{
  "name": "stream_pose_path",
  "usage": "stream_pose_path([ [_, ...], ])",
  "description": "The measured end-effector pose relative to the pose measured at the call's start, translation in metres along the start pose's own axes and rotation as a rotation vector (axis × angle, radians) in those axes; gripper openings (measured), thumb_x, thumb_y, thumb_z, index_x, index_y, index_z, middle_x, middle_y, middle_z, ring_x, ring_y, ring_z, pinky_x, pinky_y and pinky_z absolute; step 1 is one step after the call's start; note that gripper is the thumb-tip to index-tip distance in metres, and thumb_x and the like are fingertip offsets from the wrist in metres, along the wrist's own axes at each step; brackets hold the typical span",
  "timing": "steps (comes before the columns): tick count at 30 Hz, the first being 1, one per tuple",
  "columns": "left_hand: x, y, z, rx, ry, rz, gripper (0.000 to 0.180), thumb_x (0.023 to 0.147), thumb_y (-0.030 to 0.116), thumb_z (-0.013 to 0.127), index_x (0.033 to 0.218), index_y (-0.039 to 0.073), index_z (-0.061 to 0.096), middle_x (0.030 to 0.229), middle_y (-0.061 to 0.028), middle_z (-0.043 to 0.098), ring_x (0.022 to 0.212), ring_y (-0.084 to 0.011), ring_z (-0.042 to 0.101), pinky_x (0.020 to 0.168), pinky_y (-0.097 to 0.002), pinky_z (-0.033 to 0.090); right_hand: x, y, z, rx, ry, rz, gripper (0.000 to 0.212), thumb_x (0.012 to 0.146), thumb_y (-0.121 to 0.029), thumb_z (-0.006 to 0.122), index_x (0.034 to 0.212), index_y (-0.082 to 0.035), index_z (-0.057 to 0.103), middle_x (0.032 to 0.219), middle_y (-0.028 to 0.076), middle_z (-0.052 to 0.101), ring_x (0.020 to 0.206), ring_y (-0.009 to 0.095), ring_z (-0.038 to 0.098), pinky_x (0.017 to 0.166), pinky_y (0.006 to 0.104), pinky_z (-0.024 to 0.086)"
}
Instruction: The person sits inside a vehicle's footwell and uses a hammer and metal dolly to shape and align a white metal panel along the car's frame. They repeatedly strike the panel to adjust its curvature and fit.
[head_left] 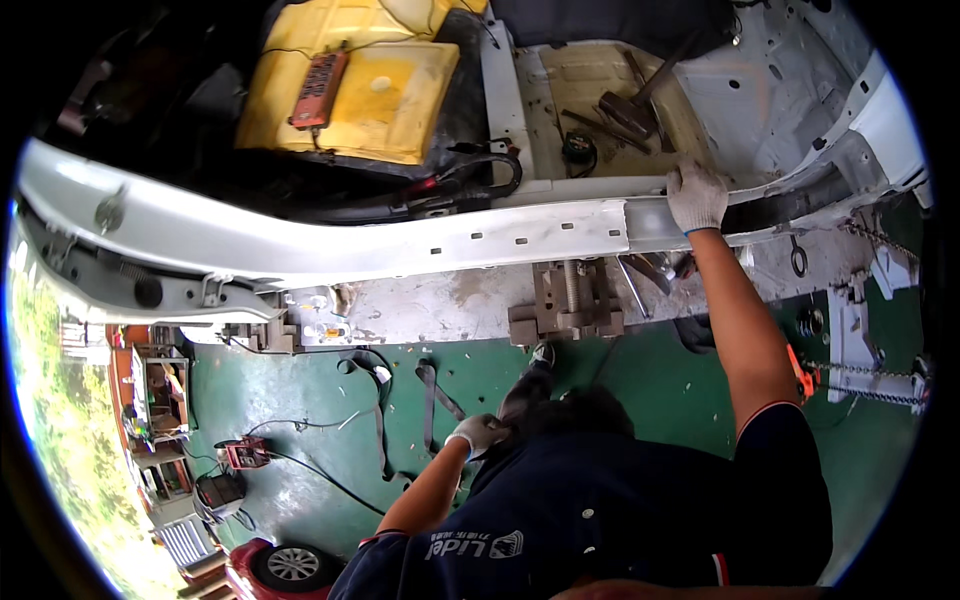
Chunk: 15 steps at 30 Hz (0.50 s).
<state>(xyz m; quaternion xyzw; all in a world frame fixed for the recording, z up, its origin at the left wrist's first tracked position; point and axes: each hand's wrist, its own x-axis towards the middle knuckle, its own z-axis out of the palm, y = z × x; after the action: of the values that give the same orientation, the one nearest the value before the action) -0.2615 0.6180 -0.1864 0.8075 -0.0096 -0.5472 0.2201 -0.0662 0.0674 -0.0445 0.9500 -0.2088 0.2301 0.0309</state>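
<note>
My right hand (697,197), in a pale knit work glove, is closed over the white door sill (380,248) of a stripped car body, at the right end of a raised panel with several small slots. Its fingertips are partly hidden behind the sill. My left hand (480,433), gloved too, lies against my dark trouser leg with nothing visible in it; its fingers look laid out along the leg. Beyond the right hand, on the bare car floor, lie a hammer (628,112), some metal bars (605,131) and a small round black tool (578,147).
An orange remote control (319,90) rests on a yellow panel (400,100) inside the car. Below the sill stands a metal clamp (567,305) on a grey bench frame (430,305). Black straps (380,420) and cables trail over the green floor. Chains (865,372) hang at right.
</note>
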Motion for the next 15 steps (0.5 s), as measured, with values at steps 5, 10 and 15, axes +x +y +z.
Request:
stream_pose_path([
  [5, -0.057, 0.011, 0.025, 0.200, 0.178, 0.045, 0.042, 0.089, 0.045, 0.069, 0.113, 0.012, 0.079, 0.117, -0.0183, 0.075, 0.111, -0.0376, 0.071, 0.099, -0.0447, 0.055, -0.003, -0.015, -0.026, 0.123, -0.138, 0.048, 0.024, 0.095, -0.033, 0.059, 0.103, -0.013, 0.071, 0.101, 0.014, 0.076, 0.098, 0.034, 0.073, 0.089, 0.0493, 0.056],
  [10, -0.081, -0.017, 0.062, 0.515, 0.167, 0.402, 0.031, 0.098, 0.038, 0.060, 0.117, 0.023, 0.079, 0.116, -0.0183, 0.071, 0.112, -0.0389, 0.068, 0.097, -0.0479, 0.055, -0.009, -0.007, -0.028, 0.170, -0.154, -0.050, 0.025, 0.096, -0.032, 0.060, 0.104, -0.011, 0.070, 0.104, 0.013, 0.077, 0.106, 0.032, 0.072, 0.093, 0.0481, 0.054],
  [15, -0.119, -0.008, 0.083, 0.538, 0.050, 0.175, 0.035, 0.100, 0.047, 0.057, 0.121, 0.027, 0.076, 0.120, -0.0221, 0.068, 0.114, -0.0396, 0.069, 0.096, -0.0474, 0.055, -0.012, 0.006, -0.031, 0.214, -0.179, -0.054, 0.027, 0.096, -0.031, 0.060, 0.111, -0.010, 0.067, 0.106, 0.017, 0.076, 0.108, 0.035, 0.071, 0.095, 0.0508, 0.053],
])
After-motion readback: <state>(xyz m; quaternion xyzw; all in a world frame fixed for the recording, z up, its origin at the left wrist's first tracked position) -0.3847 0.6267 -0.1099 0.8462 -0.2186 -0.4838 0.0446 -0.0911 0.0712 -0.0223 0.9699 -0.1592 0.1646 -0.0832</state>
